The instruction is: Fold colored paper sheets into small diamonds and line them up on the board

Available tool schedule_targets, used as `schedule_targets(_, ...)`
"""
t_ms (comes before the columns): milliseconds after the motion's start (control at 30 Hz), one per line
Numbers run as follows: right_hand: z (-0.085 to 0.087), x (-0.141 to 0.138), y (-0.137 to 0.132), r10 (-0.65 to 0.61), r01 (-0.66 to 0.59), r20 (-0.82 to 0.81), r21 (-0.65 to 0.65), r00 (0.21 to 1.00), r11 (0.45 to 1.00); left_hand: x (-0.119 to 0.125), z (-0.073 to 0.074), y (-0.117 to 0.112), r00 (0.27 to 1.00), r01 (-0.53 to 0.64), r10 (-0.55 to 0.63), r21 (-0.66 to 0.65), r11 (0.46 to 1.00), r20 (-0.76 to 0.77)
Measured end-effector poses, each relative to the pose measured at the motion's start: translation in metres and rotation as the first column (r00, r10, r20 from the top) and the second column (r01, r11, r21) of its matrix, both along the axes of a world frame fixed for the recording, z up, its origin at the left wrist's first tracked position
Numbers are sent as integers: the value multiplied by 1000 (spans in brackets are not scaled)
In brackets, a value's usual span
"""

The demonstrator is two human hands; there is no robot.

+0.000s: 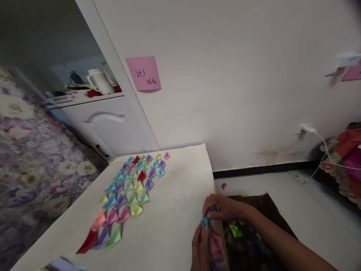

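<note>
Several small folded paper boats (129, 186) in red, blue, purple, green, yellow and pink stand in slanting rows on the left half of the cream-topped table (169, 229). At the table's right edge, my left hand (200, 248) has its fingers closed at a small blue folded paper boat (204, 222). Just beyond, my right hand (221, 207) curls its thumb and fingers round something dark purple, mostly hidden. Below it, between my forearms, lies a narrow, see-through-looking holder (224, 250) with pink and purple folded paper (216, 242) in it, partly blurred.
A dark open box (254, 201) with a bright green paper piece (235, 230) stands right of the table. One pink piece (223, 186) lies on the floor. A white cabinet (104, 124), floral curtain (36, 150) and wall bound the table. A white cable (327, 145) hangs at right.
</note>
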State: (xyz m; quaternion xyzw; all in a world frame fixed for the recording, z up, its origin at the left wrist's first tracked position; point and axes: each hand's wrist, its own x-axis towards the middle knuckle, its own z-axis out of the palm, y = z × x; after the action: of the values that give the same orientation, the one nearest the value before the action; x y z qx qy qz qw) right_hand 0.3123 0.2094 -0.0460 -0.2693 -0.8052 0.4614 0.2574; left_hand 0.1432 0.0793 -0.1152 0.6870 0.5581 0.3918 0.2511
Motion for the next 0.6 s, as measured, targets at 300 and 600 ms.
schedule_targets(300, -12, 92, -48, -340, 331, 17, -278, 940, 902, 101, 61, 25, 980, 150, -140, -63, 987, 140)
schedule_targets(600, -34, 86, -54, -460, 474, 119, -289, 880, 832, -4, 54, 24, 981, -41, 27, 64, 997, 192)
